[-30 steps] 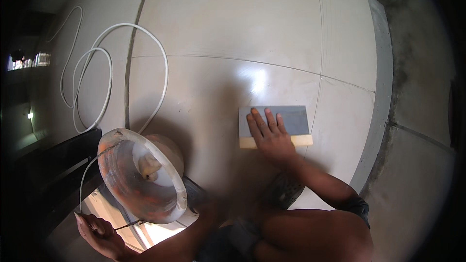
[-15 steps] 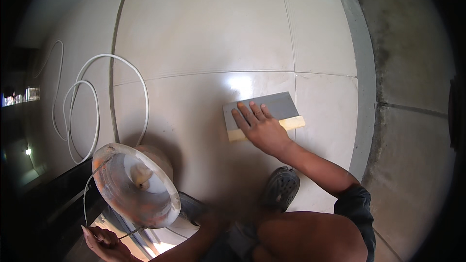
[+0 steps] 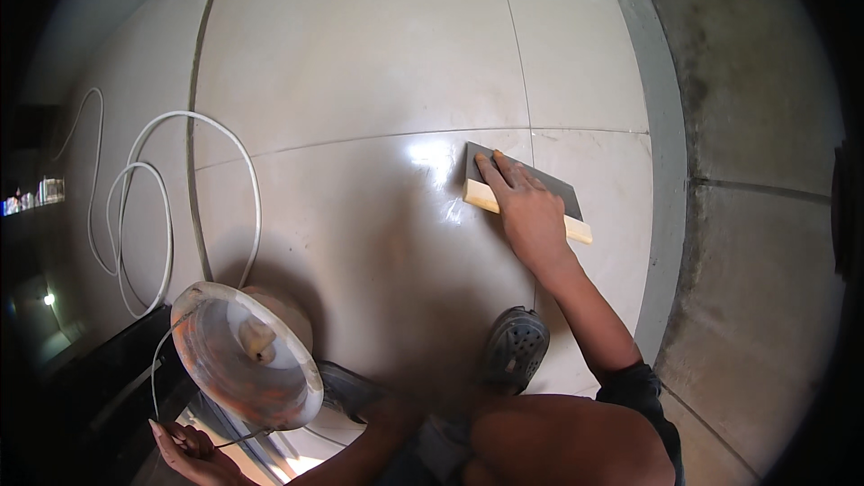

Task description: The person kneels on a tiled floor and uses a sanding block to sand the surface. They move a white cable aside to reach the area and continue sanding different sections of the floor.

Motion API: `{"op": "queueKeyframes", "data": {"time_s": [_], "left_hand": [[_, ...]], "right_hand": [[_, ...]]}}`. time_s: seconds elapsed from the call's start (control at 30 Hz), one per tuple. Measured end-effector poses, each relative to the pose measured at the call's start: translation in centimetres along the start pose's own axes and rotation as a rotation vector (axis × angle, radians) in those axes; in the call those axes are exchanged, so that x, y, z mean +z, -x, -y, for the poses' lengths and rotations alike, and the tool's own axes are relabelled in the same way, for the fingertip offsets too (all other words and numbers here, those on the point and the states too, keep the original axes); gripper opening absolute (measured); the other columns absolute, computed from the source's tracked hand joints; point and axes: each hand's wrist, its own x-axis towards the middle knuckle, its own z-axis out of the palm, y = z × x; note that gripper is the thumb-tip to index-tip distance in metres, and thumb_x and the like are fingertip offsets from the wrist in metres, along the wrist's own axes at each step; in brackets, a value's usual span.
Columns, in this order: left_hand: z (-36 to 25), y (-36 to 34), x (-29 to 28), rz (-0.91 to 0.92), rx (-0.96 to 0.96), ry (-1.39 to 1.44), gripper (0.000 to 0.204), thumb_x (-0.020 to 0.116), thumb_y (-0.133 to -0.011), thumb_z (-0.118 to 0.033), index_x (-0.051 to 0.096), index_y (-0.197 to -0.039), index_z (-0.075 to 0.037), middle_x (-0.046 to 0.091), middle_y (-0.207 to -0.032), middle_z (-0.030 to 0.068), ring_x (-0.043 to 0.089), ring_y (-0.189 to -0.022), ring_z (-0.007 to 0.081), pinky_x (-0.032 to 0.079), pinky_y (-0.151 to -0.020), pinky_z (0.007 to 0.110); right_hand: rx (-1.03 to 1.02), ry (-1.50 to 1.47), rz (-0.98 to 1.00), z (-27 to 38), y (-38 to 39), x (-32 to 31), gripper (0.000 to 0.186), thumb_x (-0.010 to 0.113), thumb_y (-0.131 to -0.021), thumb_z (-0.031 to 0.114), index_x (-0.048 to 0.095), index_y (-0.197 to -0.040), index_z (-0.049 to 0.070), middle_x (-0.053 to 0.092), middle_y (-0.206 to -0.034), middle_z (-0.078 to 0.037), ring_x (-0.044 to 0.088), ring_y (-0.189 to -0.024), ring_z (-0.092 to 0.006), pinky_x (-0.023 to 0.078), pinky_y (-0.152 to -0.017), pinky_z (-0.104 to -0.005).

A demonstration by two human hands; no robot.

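My right hand grips a wide scraper on the tiled floor. Its grey blade is set in a pale wooden strip, and my fingers lie spread over the blade. The tool is turned slantwise, just below a tile joint. At lower left, my left hand has its fingers curled round the thin wire handle of a bucket. That bucket is whitish with orange-brown stains and tilts with its mouth toward me. A yellowish lump, perhaps a sponge, sits inside.
A white cable loops over the tiles at left. My dark clog stands on the floor below the scraper. Along the right runs a grey strip, with a darker, stained surface beyond it. A dark glossy edge lies at far left.
My right hand has moved the scraper to the right, and the tool has turned clockwise. My left hand stays on the bucket's handle. The whole view has shifted slightly.
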Motion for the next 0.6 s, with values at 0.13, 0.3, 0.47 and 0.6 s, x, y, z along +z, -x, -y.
{"op": "queueKeyframes", "data": {"time_s": [0.13,0.3,0.47,0.6], "left_hand": [[-2.4,-1.6,0.7,0.004,-0.035,0.078,0.019,0.064,-0.109,-0.014,0.069,-0.121,0.000,0.070,-0.094,0.0088,0.069,-0.076,0.0236,0.057,-0.067,0.039],[-11.6,-4.6,-0.1,0.035,-0.348,0.398,0.053,0.044,-0.115,-0.044,0.064,-0.083,-0.007,0.058,-0.073,0.0058,0.057,-0.065,0.0185,0.045,-0.058,0.035],[-12.2,-4.6,0.7,0.010,-0.360,0.288,0.061,0.039,-0.111,-0.060,0.070,-0.097,-0.010,0.067,-0.082,0.0083,0.063,-0.067,0.0258,0.056,-0.062,0.037],[-11.7,-3.6,2.1,-0.023,-0.531,0.587,0.045,0.043,-0.119,-0.037,0.065,-0.113,0.001,0.052,-0.078,-0.0004,0.037,-0.067,0.0074,0.031,-0.061,0.025]], "right_hand": [[0.136,-0.013,-0.092,-3.2,3.0,1.1,0.067,0.060,-0.092,-0.002,0.057,-0.155,0.018,0.060,-0.158,-0.006,0.063,-0.137,-0.0406,0.056,-0.109,-0.0523],[0.108,0.003,-0.183,-5.9,2.4,2.6,0.069,0.065,-0.088,-0.005,0.061,-0.152,0.020,0.065,-0.152,-0.005,0.065,-0.135,-0.0372,0.056,-0.110,-0.0479],[0.117,-0.035,-0.156,-6.0,3.5,2.6,0.068,0.064,-0.088,-0.006,0.062,-0.151,0.019,0.067,-0.150,-0.006,0.065,-0.134,-0.0382,0.056,-0.109,-0.0493],[0.105,-0.050,-0.135,-6.4,3.5,2.1,0.064,0.062,-0.089,-0.005,0.063,-0.149,0.017,0.065,-0.153,-0.004,0.066,-0.133,-0.0390,0.057,-0.107,-0.0526]]}}
